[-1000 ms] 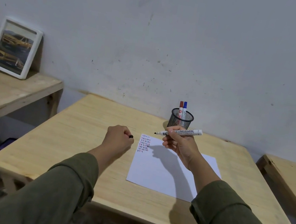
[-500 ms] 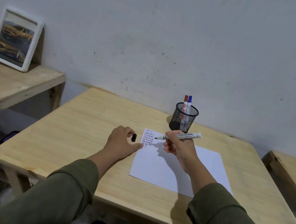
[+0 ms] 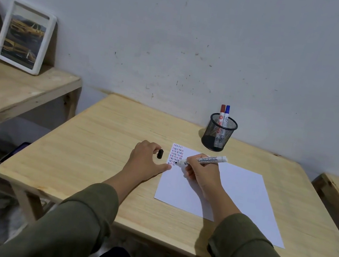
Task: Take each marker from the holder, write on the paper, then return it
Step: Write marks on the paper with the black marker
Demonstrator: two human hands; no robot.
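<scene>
Pale wood of the table (image 3: 100,139) fills the middle of the view, pushed against a scuffed grey wall, with the sheet of paper (image 3: 237,197) lying flat on it. At the sheet's far left corner the right hand (image 3: 203,173) pinches the uncapped black marker (image 3: 203,160) in a writing grip, tip down at the lower edge of a block of short coloured strokes (image 3: 176,155), barrel slanting up and to the right. Just beside it the left hand (image 3: 147,162) rests on the table, thumb stretched out so it touches the paper's left edge, while the curled fingers pinch the marker's black cap (image 3: 160,154). Beyond the sheet stands the mesh holder (image 3: 218,134), with a red marker (image 3: 221,114) and a blue marker (image 3: 226,115) upright inside. The risks, as I judge them: only a thumb tip pins the paper, so a firm stroke could slide or crease the sheet and smear the rows; the cap is small and loosely pinched, so it could slip and roll off the table; the light holder could tip when the marker goes back, if the marker catches the rim or knocks the two leaning inside. A framed picture (image 3: 25,36) leans on the side bench (image 3: 3,91), well apart.
</scene>
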